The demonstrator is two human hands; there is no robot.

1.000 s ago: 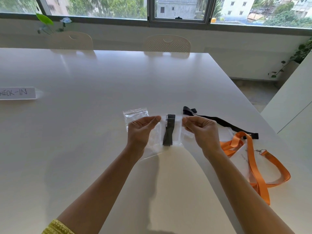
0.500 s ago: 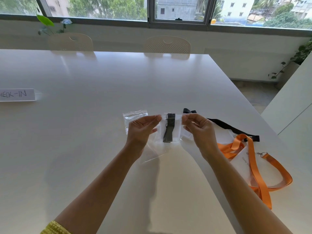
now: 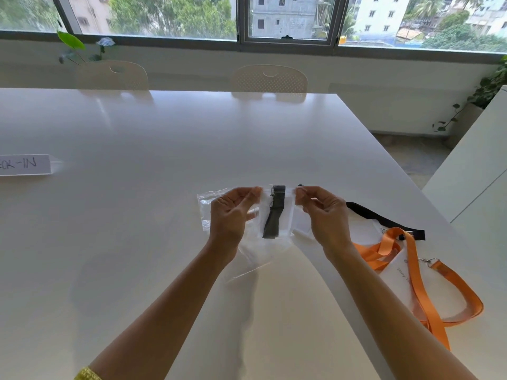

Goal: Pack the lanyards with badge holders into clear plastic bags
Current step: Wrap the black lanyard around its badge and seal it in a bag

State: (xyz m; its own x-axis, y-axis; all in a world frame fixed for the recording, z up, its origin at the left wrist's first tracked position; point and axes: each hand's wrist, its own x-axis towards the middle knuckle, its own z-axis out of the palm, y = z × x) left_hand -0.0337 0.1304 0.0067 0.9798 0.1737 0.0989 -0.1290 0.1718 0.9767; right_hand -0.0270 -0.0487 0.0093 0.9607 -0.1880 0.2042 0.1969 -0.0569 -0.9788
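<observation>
1. The fingers (image 3: 253, 193) of my left hand (image 3: 233, 215) are curled in and pinch the top left corner of the clear plastic bag (image 3: 277, 215); the right hand (image 3: 323, 215) does the same at the top right corner, thumb against forefinger. Both hands have hold of the bag's upper edge and nothing else.

2. The bag hangs in the air between the two hands, above the white table (image 3: 137, 242). Inside it I see a folded dark lanyard (image 3: 273, 220) standing roughly upright against a pale badge holder.

3. I judge the bag to be very light, thin and limp: it sags below the pinch points, and its lower part trails loose. The film looks slick, so a light pinch may slip.

4. The best hold, I judge, is right where I have it, at the top edge on either side of the mouth, where the closing strip would be stiffest. Whether the mouth is sealed I cannot tell.

5. Both forearms reach forward from the lower corners, wrists level, backs of the hands towards the camera.

6. More bags (image 3: 208, 204) lie behind the left hand. A black lanyard (image 3: 384, 219) and an orange lanyard (image 3: 422, 283) lie unpacked on the table at my right.
</observation>
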